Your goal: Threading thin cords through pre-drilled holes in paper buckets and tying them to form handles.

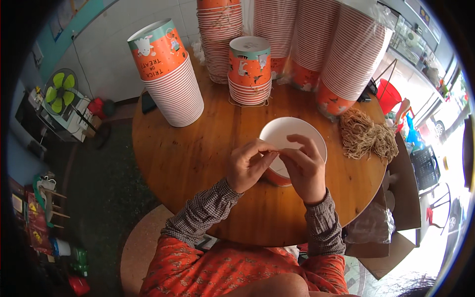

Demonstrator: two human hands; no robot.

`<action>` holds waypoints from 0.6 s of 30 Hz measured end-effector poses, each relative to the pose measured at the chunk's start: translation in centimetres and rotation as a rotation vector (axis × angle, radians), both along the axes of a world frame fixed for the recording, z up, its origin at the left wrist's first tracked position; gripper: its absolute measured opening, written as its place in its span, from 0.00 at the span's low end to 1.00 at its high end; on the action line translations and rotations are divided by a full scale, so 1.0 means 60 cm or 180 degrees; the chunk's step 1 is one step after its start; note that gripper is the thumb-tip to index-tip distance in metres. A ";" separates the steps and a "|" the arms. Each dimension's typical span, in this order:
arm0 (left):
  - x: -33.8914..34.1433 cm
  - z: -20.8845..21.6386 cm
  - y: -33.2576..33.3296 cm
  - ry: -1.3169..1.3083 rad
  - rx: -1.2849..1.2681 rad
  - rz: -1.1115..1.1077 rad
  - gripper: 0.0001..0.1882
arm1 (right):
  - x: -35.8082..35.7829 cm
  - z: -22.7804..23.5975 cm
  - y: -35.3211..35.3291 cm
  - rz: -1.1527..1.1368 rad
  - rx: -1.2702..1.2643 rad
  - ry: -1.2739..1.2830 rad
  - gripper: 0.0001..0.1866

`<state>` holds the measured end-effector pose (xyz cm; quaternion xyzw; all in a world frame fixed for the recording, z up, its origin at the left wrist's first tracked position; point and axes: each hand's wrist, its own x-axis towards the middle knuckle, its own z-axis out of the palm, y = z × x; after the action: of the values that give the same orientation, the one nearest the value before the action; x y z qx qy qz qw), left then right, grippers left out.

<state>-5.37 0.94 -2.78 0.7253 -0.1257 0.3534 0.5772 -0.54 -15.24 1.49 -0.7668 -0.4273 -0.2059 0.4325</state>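
My left hand [250,163] and my right hand [304,166] meet fingertip to fingertip above an orange paper bucket [278,178] with a white inside. Both pinch at the same spot, and whatever is between the fingertips is too small to make out. The bucket stands upright on the round wooden table [173,156], its mouth partly covered by my hands. To the right of it lies a bundle of tan strings [368,134]. Behind it stands a short stack of orange and green paper buckets [250,69], upside down, with string about its lower rims.
At the left of the table a tall nested bucket stack [173,86] leans slightly. Tall stacks in clear plastic [354,54] line the back, beside a string-wrapped stack [220,39]. An open cardboard box [403,198] is by the right edge; a fan [60,91] stands far left.
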 end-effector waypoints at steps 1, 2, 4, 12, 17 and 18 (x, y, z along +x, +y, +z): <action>-0.001 0.002 0.002 -0.0008 -0.0006 0.0021 0.04 | 0.004 -0.011 0.001 0.0238 0.0204 0.0363 0.06; -0.001 0.005 0.004 -0.0118 0.0219 0.0089 0.04 | 0.007 -0.020 0.002 0.0477 0.0404 0.0725 0.06; -0.001 0.009 0.007 -0.0237 0.0440 0.0179 0.05 | 0.007 -0.024 0.002 0.0424 0.0288 0.0801 0.07; -0.001 0.005 0.011 -0.0222 0.0494 0.0322 0.06 | 0.002 -0.016 -0.003 0.0023 0.0193 0.0435 0.06; 0.006 -0.011 0.013 -0.0393 0.0638 0.0608 0.05 | -0.006 -0.031 -0.004 -0.0202 0.0994 0.0959 0.04; 0.007 -0.013 0.015 -0.0427 0.0809 0.0737 0.05 | -0.010 -0.035 -0.006 -0.0168 0.1469 0.1636 0.04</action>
<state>-4.95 1.83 -3.56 0.7768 -0.1232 0.4464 0.4268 -1.15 -15.59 -0.63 -0.6863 -0.2266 -0.1083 0.6825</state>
